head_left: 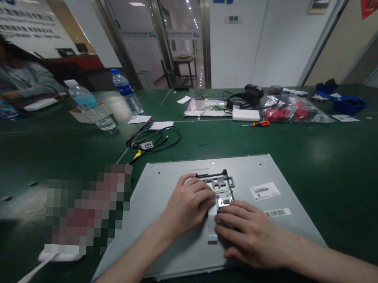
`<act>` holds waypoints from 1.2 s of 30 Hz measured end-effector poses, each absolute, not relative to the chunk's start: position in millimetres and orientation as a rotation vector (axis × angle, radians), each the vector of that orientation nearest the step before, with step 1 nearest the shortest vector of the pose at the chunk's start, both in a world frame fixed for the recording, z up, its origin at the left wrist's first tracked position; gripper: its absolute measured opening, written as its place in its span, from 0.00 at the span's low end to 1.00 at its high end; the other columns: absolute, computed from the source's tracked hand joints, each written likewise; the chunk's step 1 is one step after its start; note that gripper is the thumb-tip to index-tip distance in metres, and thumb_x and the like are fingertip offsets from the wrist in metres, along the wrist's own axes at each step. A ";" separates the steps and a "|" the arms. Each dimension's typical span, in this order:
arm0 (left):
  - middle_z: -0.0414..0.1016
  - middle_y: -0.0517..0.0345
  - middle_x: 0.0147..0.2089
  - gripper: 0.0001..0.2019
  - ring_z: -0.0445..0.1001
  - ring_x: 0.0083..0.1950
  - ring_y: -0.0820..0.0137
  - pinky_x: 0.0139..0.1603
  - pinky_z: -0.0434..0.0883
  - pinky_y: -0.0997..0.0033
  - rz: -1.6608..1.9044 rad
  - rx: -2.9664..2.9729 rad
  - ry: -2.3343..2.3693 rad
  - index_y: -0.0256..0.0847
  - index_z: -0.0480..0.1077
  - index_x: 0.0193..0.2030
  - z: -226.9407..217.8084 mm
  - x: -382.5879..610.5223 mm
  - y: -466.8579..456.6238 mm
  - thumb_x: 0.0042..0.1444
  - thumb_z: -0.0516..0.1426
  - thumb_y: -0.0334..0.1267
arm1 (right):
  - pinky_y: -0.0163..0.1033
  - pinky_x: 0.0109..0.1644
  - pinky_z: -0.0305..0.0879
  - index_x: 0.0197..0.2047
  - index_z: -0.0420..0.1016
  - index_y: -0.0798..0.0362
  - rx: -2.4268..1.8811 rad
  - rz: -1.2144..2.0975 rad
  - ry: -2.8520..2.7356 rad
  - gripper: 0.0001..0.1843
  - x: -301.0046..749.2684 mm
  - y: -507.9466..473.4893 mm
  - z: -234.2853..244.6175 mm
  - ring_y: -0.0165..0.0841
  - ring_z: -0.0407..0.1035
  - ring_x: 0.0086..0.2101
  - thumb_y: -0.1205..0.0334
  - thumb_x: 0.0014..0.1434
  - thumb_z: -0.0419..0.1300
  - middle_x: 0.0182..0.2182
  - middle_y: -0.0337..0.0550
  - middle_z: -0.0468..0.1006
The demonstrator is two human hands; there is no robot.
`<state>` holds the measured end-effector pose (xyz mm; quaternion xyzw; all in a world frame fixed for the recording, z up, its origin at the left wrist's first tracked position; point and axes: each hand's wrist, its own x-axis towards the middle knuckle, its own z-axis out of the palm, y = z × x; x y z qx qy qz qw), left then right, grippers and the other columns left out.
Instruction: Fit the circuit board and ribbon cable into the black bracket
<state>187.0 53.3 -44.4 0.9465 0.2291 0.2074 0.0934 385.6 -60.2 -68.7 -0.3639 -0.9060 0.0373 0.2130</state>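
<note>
A grey metal display panel (171, 242) lies back side up on the green table in front of me. Near its middle sits a small black frame with a circuit board (220, 187). My left hand (187, 207) rests on the panel with its fingers curled against the left side of that board. My right hand (250, 235) lies flat beside it, fingers pressed together on a pale ribbon cable (212, 227) just below the board. Two white barcode labels (265, 190) are stuck on the panel to the right.
A coiled black cable with a tag (154, 141) lies beyond the panel. Two water bottles (94, 109) stand at the left, near a seated person (17, 79). Farther back are another panel (206, 108), an orange-handled screwdriver (258, 124), a plastic bag with red parts (292, 109) and a blue tray (349, 103).
</note>
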 end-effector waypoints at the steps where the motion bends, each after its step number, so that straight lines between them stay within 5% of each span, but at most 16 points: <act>1: 0.79 0.60 0.38 0.06 0.75 0.41 0.65 0.58 0.61 0.50 0.610 2.808 0.679 0.45 0.76 0.38 -45.0 186.8 53.5 0.62 0.57 0.35 | 0.48 0.59 0.62 0.58 0.69 0.56 -1.013 0.103 -2.511 0.21 385.7 -60.0 -68.6 0.40 0.67 0.53 0.52 0.68 0.55 0.53 0.51 0.75; 16: 0.79 0.61 0.37 0.07 0.74 0.41 0.66 0.59 0.59 0.51 0.533 2.813 0.677 0.45 0.76 0.37 -46.6 186.4 55.6 0.63 0.55 0.35 | 0.44 0.53 0.64 0.53 0.67 0.57 -0.942 0.116 -2.296 0.13 395.6 -59.0 -60.3 0.38 0.68 0.48 0.63 0.67 0.55 0.47 0.49 0.77; 29: 0.78 0.62 0.37 0.07 0.74 0.40 0.67 0.59 0.60 0.52 0.585 2.816 0.676 0.45 0.75 0.36 -50.1 184.9 56.2 0.63 0.56 0.35 | 0.46 0.54 0.64 0.53 0.69 0.58 -0.962 0.062 -2.312 0.14 393.8 -58.5 -64.5 0.39 0.67 0.48 0.63 0.66 0.56 0.48 0.48 0.77; 36: 0.78 0.60 0.37 0.06 0.74 0.40 0.66 0.58 0.61 0.51 0.624 2.811 0.676 0.44 0.75 0.36 -48.2 184.9 55.2 0.63 0.56 0.34 | 0.50 0.60 0.61 0.59 0.68 0.54 -1.083 0.056 -2.423 0.19 394.3 -59.4 -65.5 0.43 0.63 0.55 0.55 0.69 0.54 0.57 0.51 0.70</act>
